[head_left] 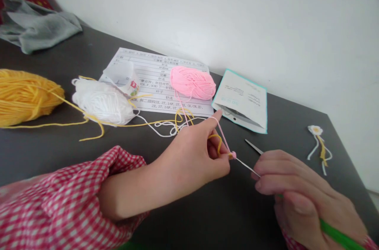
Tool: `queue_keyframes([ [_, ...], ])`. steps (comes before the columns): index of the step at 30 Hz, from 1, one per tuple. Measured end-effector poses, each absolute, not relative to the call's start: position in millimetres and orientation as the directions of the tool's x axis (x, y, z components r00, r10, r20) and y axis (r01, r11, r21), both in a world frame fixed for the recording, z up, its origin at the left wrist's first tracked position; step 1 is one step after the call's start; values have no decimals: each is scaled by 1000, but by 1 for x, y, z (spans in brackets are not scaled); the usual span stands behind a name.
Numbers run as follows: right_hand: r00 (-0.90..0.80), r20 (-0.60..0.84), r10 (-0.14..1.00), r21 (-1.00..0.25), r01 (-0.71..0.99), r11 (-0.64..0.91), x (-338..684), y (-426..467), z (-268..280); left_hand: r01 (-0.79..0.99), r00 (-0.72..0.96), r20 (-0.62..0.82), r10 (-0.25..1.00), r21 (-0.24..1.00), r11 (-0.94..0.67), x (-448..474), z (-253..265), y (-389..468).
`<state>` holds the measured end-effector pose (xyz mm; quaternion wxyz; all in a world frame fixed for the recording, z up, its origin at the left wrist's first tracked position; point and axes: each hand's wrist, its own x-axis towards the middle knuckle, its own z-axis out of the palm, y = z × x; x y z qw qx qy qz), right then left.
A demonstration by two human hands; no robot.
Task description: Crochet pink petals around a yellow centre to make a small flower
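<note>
The right hand [302, 191] grips a slim, green-handled metal hook [336, 232], its shaft meeting a small, knotted pink yarn piece [233, 155] pinched by the left hand [194, 153] above the matte dark tabletop [207, 218].

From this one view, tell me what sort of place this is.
Probably a craft spot, perhaps for crochet, at a dark table by a wall: pink yarn, white yarn and yellow yarn lie there with a printed sheet, and the right hand grips a green-handled tool.
</note>
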<state>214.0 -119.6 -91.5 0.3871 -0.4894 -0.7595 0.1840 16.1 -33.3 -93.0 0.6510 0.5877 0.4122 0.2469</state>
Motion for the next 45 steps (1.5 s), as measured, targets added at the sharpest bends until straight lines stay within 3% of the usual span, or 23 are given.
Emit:
queue_keyframes([
  [4, 167, 245, 955, -941, 279, 193, 195, -107, -91, 272, 541, -127, 831, 962, -30, 15, -92, -36],
  [8, 273, -78, 959, -997, -1, -81, 187, -95, -89, 288, 558, -76, 826, 951, -107, 15, -95, -36],
  [10, 273, -127, 954, -992, -31, -123, 187, -94, -88, 266, 569, -126, 813, 963, -37, 15, -96, -35],
  [12, 249, -67, 966, -997, 23, -75, 188, -98, -87, 226, 589, -226, 776, 968, 110, 15, -98, -33],
  [16, 162, 106, 981, -976, 207, 72, 194, -110, -85, 144, 693, -403, 598, 890, 433, 13, -102, -27],
  [19, 134, 120, 984, -981, 171, 96, 196, -112, -83, 101, 780, -419, 465, 817, 567, 12, -103, -23],
  [22, 151, 1, 989, -1000, -8, 3, 194, -106, -81, 47, 826, -403, 395, 747, 664, 11, -104, -21],
  [26, 151, -263, 953, -945, -240, -223, 189, -96, -81, 11, 856, -379, 353, 695, 719, 10, -106, -22],
  [29, 105, -409, 906, -852, -399, -339, 188, -94, -85, -16, 847, -366, 385, 706, 708, 11, -106, -23],
  [35, 84, -560, 824, -663, -641, -386, 185, -90, -93, -182, 715, -337, 612, 756, 629, 19, -101, -26],
  [45, 64, -484, 873, -679, -656, -328, 185, -94, -105, -187, 626, -339, 702, 809, 557, 19, -99, -30],
])
